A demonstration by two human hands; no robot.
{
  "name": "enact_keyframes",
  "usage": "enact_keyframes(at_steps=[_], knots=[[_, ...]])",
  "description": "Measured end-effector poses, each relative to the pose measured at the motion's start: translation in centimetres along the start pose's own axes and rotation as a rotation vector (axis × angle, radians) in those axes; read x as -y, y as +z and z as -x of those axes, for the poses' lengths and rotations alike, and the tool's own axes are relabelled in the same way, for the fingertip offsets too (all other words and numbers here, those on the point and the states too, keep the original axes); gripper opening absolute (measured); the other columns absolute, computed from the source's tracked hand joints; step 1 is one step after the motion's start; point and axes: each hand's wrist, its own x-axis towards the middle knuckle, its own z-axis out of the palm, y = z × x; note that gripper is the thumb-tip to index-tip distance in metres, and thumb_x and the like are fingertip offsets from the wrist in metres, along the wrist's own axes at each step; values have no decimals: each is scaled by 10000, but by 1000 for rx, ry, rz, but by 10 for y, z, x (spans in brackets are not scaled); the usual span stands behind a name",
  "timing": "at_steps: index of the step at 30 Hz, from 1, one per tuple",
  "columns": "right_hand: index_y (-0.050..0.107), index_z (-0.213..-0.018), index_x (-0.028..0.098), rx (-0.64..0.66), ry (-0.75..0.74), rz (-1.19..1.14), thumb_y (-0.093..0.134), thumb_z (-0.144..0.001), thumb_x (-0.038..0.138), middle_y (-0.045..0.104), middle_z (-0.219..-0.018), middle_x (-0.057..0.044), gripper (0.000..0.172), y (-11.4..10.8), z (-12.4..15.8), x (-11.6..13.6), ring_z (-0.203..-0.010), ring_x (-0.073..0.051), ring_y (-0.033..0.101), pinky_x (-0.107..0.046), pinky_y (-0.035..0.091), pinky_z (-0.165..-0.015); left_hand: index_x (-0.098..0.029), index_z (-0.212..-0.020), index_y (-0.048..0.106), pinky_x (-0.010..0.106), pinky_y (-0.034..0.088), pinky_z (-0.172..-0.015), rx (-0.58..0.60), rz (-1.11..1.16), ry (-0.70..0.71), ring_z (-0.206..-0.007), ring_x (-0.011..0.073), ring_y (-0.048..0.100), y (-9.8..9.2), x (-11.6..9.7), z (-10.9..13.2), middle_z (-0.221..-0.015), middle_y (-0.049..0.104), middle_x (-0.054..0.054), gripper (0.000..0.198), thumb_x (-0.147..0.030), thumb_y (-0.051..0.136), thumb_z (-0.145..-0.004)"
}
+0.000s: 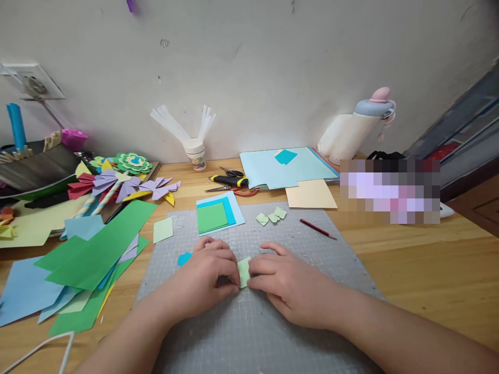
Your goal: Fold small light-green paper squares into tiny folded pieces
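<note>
A small light green piece of paper [244, 272] lies on the grey cutting mat [249, 332], between my two hands. My left hand [208, 272] pinches its left edge between thumb and fingers. Against its right edge press the fingertips of my right hand [290, 283], with the index finger raised. Blue paper [184, 258] peeks out beside my left hand, partly covered by it. Beyond my hands sit a stack of green and blue square papers [212, 215] and several small cut light green pieces [272, 216]. Another light green sheet [162, 230] rests at the mat's left edge.
Loose coloured sheets [97, 249] and paper flowers [120, 184] cover the left side. Scissors [232, 191], a paper cup [196, 156] with white strips, a light blue sheet [268, 166] and a bottle [358, 132] stand or lie toward the wall. A pencil [317, 228] lies right.
</note>
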Motion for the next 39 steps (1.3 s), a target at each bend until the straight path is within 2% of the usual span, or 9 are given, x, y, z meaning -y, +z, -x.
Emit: enact_keyframes(at_steps=[3, 7, 12, 15, 22, 29, 39], knots=[[648, -974, 208, -1, 11, -14, 440, -836, 63, 647, -911, -24, 289, 0, 0, 1, -915, -142, 557, -411, 178, -1082, -295, -772, 684, 355, 268, -907, 0, -9, 26, -865, 147, 546, -1, 2, 1, -769, 645, -49, 134, -164, 659, -770], [649, -966, 213, -4, 14, -19, 440, -830, 55, 644, -893, -16, 295, -1, 0, 0, -894, -132, 563, -406, 169, -1090, -285, -709, 676, 355, 263, -915, 16, -12, 26, -874, 148, 550, 0, 3, 0, -747, 645, -55, 135, -168, 654, -773], [646, -988, 216, -35, -16, -10, 436, -840, 59, 664, -903, -37, 302, 1, 1, -1, -948, -162, 559, -436, 199, -1069, -239, -728, 642, 336, 322, -870, -36, 18, -70, -845, 153, 568, 3, 5, -1, -762, 649, -37, 56, -214, 646, -778], [647, -1010, 206, -49, -30, -1, 448, -841, 63, 676, -916, -60, 297, 2, 1, -2, -987, -185, 551, -433, 240, -1037, -222, -713, 632, 341, 352, -827, -76, 5, -130, -812, 164, 559, 9, 6, -3, -765, 628, -16, 81, -235, 618, -791], [642, -1021, 180, 3, -26, 1, 448, -838, 50, 676, -933, -60, 297, -3, 1, -1, -937, -165, 569, -394, 263, -1016, -213, -675, 591, 369, 366, -797, -120, -9, -256, -852, 199, 538, 18, 2, -8, -808, 596, -6, 63, -210, 603, -736], [600, -1117, 184, 26, -44, 26, 448, -850, 70, 664, -960, -60, 328, -1, 1, 1, -980, -181, 535, -395, 275, -1010, -214, -674, 596, 381, 356, -809, -127, 14, -266, -858, 205, 534, 20, 5, -7, -800, 587, -5, 46, -196, 609, -714], [599, -1109, 175, 56, -29, 67, 462, -850, 106, 638, -973, -55, 301, 2, 1, 2, -988, -193, 516, -421, 236, -1054, -214, -657, 593, 389, 340, -821, -102, -57, -284, -859, 205, 522, 16, 4, -5, -816, 568, -7, 79, -238, 619, -728]])
